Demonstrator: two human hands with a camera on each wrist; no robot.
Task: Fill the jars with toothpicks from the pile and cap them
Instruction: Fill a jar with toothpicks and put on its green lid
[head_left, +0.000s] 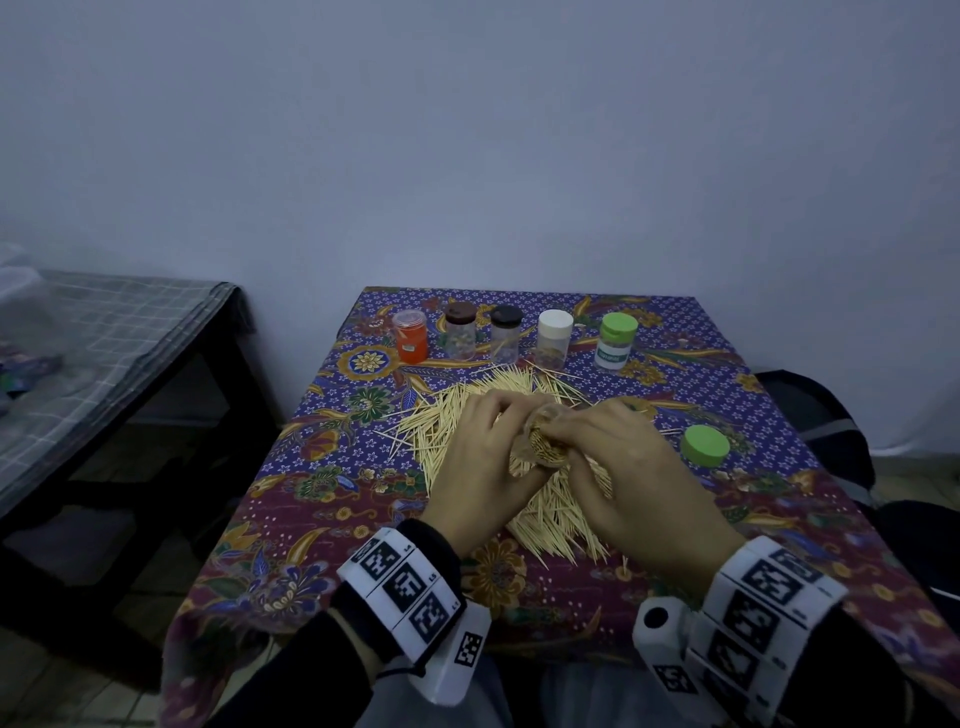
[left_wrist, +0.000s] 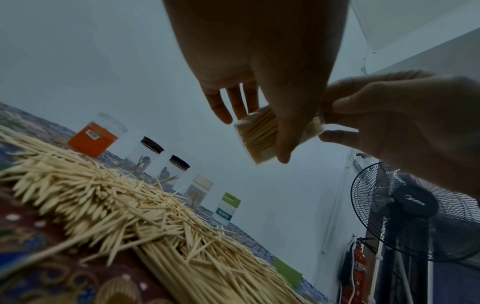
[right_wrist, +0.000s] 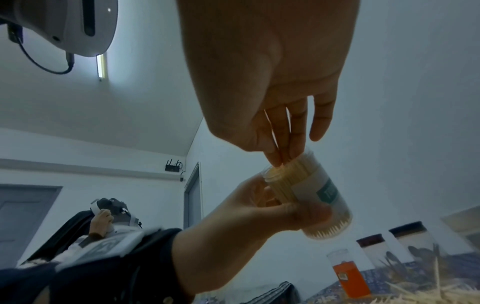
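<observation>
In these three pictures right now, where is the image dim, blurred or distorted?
Head view: dim, bluish, edges bent by the wide lens. Left wrist view: near toothpick pile soft, left hand in dark silhouette. Right wrist view: right hand shaded, held jar fairly sharp.

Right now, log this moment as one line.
left hand: holds jar | right hand: pinching toothpicks into jar mouth | green cap: off, on table | jar: nearly full

A plain pale wall (head_left: 467, 130) fills the upper frame in the head view. At left stands a dark low table (head_left: 156, 374) under a grey checked cloth (head_left: 104, 332). The floor (head_left: 62, 691) at lower left is tiled. The left wrist view shows a black standing fan (left_wrist: 413, 207) at right, a red fire extinguisher (left_wrist: 357, 273) below it. The right wrist view shows a lit tube lamp (right_wrist: 101, 65) at upper left, a router (right_wrist: 173, 167) and grey door (right_wrist: 193, 195) mid-frame.
</observation>
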